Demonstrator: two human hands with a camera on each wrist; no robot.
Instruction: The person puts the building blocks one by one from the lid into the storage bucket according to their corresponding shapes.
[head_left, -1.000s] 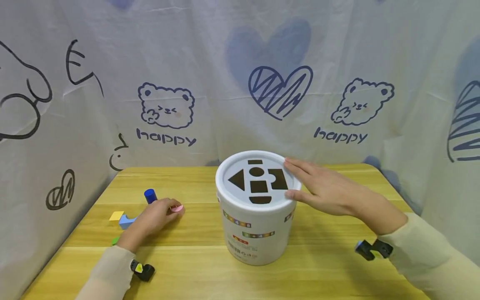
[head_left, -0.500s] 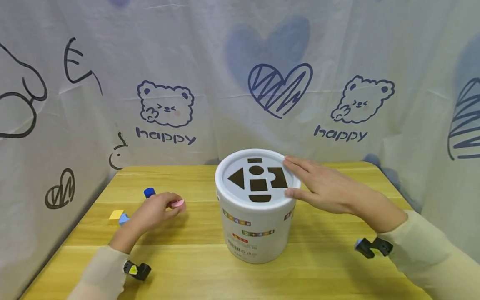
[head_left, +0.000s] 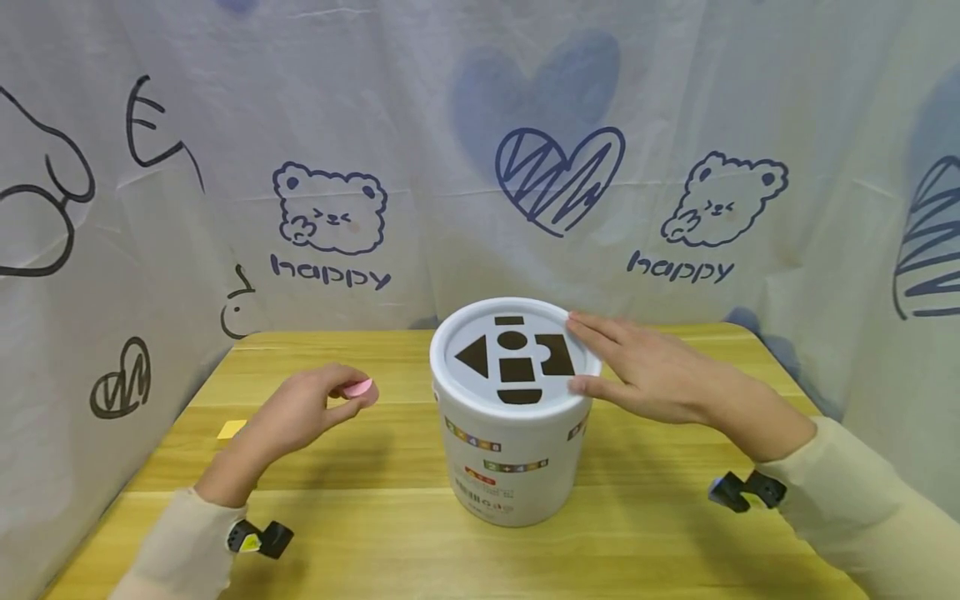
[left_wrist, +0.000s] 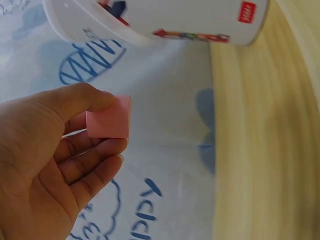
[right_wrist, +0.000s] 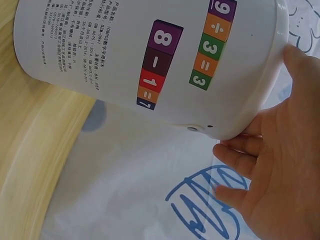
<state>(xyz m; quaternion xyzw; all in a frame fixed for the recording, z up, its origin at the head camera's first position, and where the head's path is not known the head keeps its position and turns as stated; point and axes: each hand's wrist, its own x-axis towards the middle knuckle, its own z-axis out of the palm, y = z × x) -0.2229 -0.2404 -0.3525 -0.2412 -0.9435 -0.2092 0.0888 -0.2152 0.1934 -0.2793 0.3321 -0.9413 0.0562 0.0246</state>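
Observation:
My left hand (head_left: pixel 296 408) pinches a small pink block (left_wrist: pixel 110 120) between thumb and fingers, above the table and left of the bucket. The block looks rounded in the head view, and one side shows squarish in the left wrist view. A white bucket (head_left: pixel 513 467) stands upright in the middle, its lid (head_left: pixel 467 321) cut with dark holes: triangle, circle, square and other shapes. My right hand (head_left: pixel 660 375) rests on the right of the lid's rim, fingers extended and thumb toward the front. In the right wrist view its fingertips (right_wrist: pixel 230 155) lie along the bucket's top edge.
On the wooden table (head_left: pixel 360 525) a yellow block (head_left: pixel 231 429) lies at the left, partly behind my left arm. A white printed curtain (head_left: pixel 450 208) surrounds the table at the back and sides.
My left hand has lifted the pink block from the table, rising slightly, and its forearm has shifted left. The blue blocks are now hidden behind it. My right hand stays on the rim.

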